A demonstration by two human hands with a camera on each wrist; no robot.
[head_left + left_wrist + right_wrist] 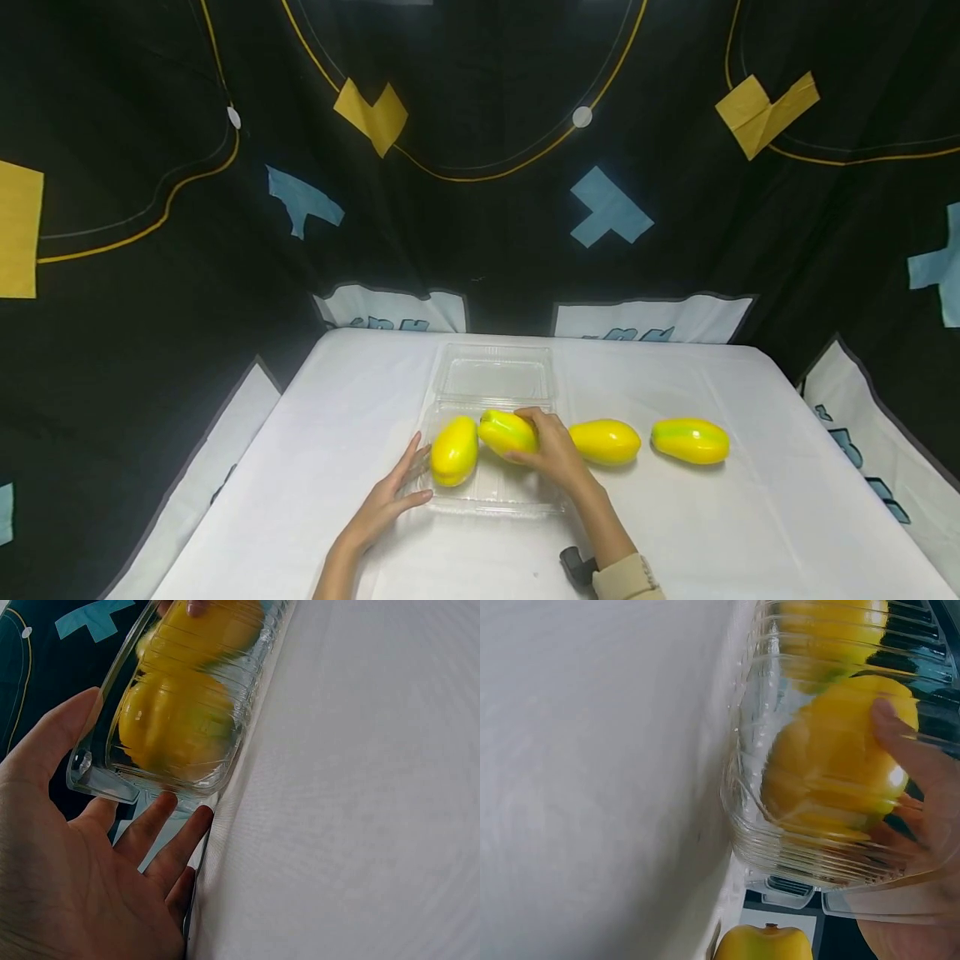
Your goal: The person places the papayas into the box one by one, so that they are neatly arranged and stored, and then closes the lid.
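A clear plastic clamshell container (517, 505) lies with its lid (495, 377) folded back. In its left part rests one yellow papaya (453, 452), smooth and shiny. My right hand (551, 450) grips a second papaya (504, 432), streaked green, inside the tray beside the first. Through the ribbed wall, the right wrist view shows the thumb (904, 739) lying along this fruit. My left hand (386, 500) is at the container's left side, thumb and fingers spread. In the left wrist view its fingertips (166, 801) are right at the container's end wall.
Two more papayas lie on the white table right of the container: one (606, 442) close by the right hand, another (690, 441) farther right. A dark strap-like piece (576, 568) shows by the right wrist. A black patterned cloth (480, 233) hangs behind the table.
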